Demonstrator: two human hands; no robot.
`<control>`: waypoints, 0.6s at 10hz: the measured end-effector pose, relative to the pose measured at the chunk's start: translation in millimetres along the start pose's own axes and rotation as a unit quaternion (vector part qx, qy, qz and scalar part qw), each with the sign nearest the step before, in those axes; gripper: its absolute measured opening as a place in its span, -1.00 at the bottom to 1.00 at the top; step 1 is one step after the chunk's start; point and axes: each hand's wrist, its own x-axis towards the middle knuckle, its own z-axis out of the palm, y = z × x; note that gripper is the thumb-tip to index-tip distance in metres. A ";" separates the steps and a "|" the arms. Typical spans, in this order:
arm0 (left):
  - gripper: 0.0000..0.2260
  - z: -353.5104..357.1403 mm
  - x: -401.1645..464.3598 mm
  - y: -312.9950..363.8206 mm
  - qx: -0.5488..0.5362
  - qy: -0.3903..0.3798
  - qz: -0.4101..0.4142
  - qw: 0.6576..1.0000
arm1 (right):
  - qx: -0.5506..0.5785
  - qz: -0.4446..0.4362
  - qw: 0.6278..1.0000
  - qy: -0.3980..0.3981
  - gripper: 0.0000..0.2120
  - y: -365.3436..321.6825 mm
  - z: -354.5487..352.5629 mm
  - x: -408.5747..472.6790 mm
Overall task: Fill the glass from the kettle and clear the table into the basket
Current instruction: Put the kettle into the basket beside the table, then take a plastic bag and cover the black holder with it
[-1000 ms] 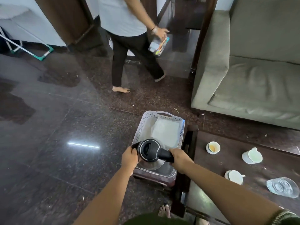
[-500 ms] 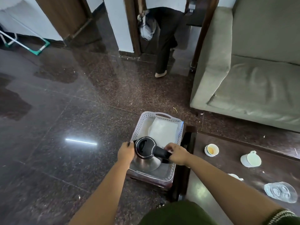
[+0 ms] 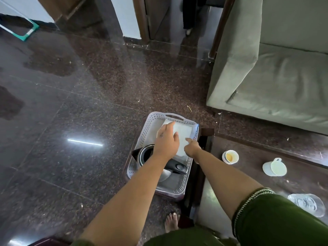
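Note:
The grey perforated basket (image 3: 151, 125) sits on a low dark stand left of the table. The steel kettle (image 3: 144, 155) with a black lid and handle stands in the basket's near end, and neither hand touches it. A white folded cloth (image 3: 183, 131) lies in the far end. My left hand (image 3: 166, 139) rests flat on that cloth, fingers apart. My right hand (image 3: 192, 147) hovers at the cloth's right edge with its index finger stretched out, holding nothing. The clear glass (image 3: 307, 205) lies on its side on the dark table (image 3: 248, 178) at the lower right.
On the table stand a small cup (image 3: 230, 156) with tea residue and a white cup (image 3: 274, 168) tipped on its side. A grey sofa (image 3: 275, 77) fills the right. My bare foot (image 3: 171, 221) is by the stand. A person's leg (image 3: 188, 18) shows in the far doorway.
Both hands let go of the kettle, which now rests in the basket. They moved forward onto the white cloth. The other person walked off through the doorway.

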 end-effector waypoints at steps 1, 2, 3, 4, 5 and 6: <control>-0.61 6.1 -0.2 -12.9 -0.002 -0.002 -0.005 1.000 | -0.115 -0.064 0.991 -0.001 -0.58 -1.7 8.1 4.7; -0.60 8.7 -1.3 -21.0 -0.002 0.001 0.023 1.000 | -0.031 -0.024 0.998 0.048 -0.59 -3.8 4.0 3.0; -0.53 10.0 -3.3 -20.3 -0.007 -0.005 0.034 0.999 | -0.065 -0.061 0.991 0.101 -0.54 -7.1 -7.0 -9.0; -0.46 10.2 -3.8 -11.8 -0.062 0.011 -0.026 0.998 | -0.038 -0.118 0.986 0.107 -0.56 -10.4 -9.4 -34.9; -0.43 8.3 1.3 -2.1 -0.087 0.002 -0.063 0.994 | -0.028 -0.168 0.978 0.116 -0.60 -20.6 -12.3 -55.8; -0.48 4.4 3.6 5.7 -0.116 -0.020 -0.094 0.989 | -0.021 -0.202 0.973 0.113 -0.63 -43.0 -25.0 -69.4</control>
